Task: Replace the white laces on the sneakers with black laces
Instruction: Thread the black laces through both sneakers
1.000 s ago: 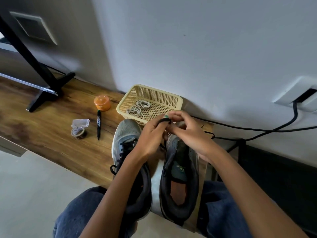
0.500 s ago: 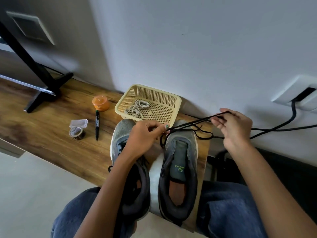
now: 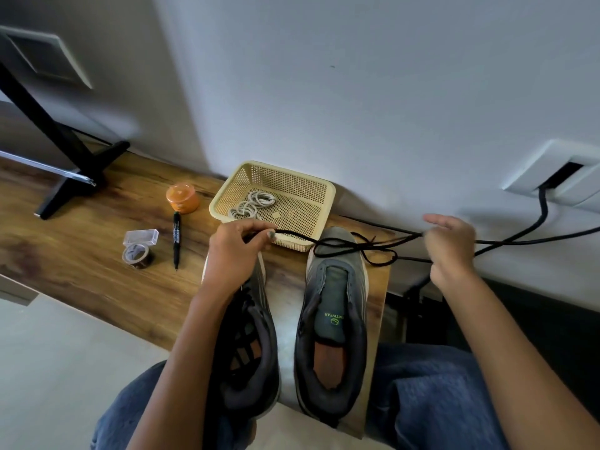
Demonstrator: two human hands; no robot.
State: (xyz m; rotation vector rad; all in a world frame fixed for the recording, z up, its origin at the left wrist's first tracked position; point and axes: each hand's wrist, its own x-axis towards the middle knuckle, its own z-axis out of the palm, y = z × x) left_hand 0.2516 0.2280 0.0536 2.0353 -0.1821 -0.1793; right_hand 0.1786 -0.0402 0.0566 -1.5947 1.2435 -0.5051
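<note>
2 grey sneakers stand side by side, toes toward the wall, on the wooden bench. The left sneaker, at 7 o'clock from the frame's centre, already carries black lacing; the right sneaker, at 6 o'clock, shows a bare green tongue. The left hand pinches 1 end of the black lace above the left toe, fingers curled on it. The right hand, at 3 o'clock, pinches the other end; the cord loops loosely over the right toe between them. Just behind, at 12 o'clock from the shoes, a cream perforated plastic basket holds coiled white laces. At 10 o'clock lie a black marker, a round orange jar, a tape roll and a clear box. A black cable runs along the wall behind the right hand.
</note>
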